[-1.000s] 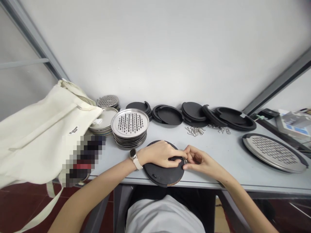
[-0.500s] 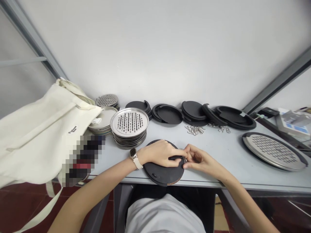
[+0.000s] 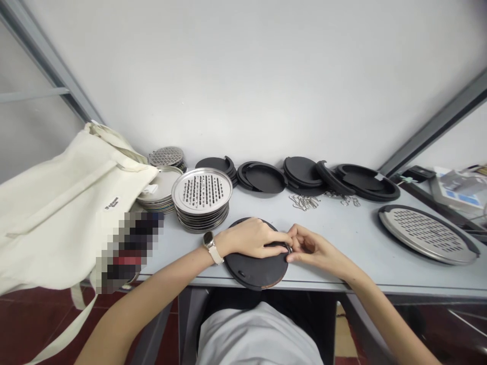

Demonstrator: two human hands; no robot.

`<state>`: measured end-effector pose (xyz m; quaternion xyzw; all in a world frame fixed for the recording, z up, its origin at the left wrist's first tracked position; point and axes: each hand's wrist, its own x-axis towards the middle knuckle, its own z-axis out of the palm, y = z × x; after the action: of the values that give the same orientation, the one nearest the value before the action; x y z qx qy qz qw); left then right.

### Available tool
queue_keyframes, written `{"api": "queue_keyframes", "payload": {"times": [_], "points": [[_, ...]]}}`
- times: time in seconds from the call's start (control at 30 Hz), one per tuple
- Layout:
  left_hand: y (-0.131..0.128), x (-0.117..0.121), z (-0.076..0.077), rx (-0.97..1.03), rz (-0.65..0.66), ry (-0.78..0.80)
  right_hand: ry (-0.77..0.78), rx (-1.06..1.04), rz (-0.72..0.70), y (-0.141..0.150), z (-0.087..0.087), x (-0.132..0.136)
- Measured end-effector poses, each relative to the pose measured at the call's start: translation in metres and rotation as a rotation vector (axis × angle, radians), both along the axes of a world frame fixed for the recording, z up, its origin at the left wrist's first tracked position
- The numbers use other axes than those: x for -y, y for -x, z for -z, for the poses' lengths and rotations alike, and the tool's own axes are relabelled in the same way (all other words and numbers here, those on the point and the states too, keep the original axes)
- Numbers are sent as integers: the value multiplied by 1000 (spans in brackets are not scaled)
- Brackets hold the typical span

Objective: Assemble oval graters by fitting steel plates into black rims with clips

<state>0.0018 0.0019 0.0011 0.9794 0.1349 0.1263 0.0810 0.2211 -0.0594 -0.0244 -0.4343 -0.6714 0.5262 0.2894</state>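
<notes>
The black disc (image 3: pixel 262 269) lies flat on the grey table (image 3: pixel 384 276), at the front edge, directly before the seated person. The left hand (image 3: pixel 253 238) rests palm down across the disc, thumb and forefinger extended toward its right-hand edge; from where I stand, I cannot tell whether the hidden fingers grip the disc or only press on it. The right hand (image 3: pixel 310 248) is at that same edge, thumb and bent fingers closed in a pinch on a small metal part (image 3: pixel 288 248), most of which is covered. The fingertips of both hands meet or nearly meet at this part. A watch (image 3: pixel 209 240) is worn on the left wrist. Beyond the right hand, a loose pile of metal hooks (image 3: pixel 305 202) lies on the table, in front of a row of black round pieces (image 3: pixel 265 178). To the left of the disc stands a stack of perforated metal discs (image 3: pixel 203 195), and beside it a white cloth bag (image 3: pixel 64 208). At far right lies a large perforated plate (image 3: pixel 429 235), black along its far edge.
</notes>
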Motion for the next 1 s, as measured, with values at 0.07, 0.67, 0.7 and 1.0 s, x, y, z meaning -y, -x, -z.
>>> {"api": "queue_keyframes", "payload": {"times": [0.07,0.67,0.7,1.0], "points": [[0,0,0,1,2,-3,2,-4,-8,0,-1,0],[2,0,4,21,8,-67,-9,23,-5,0,-4,1],[2,0,4,22,2,-69,-13,25,-4,0,-5,1],[3,0,0,22,-48,-53,-32,62,-1,3,-6,1]]}}
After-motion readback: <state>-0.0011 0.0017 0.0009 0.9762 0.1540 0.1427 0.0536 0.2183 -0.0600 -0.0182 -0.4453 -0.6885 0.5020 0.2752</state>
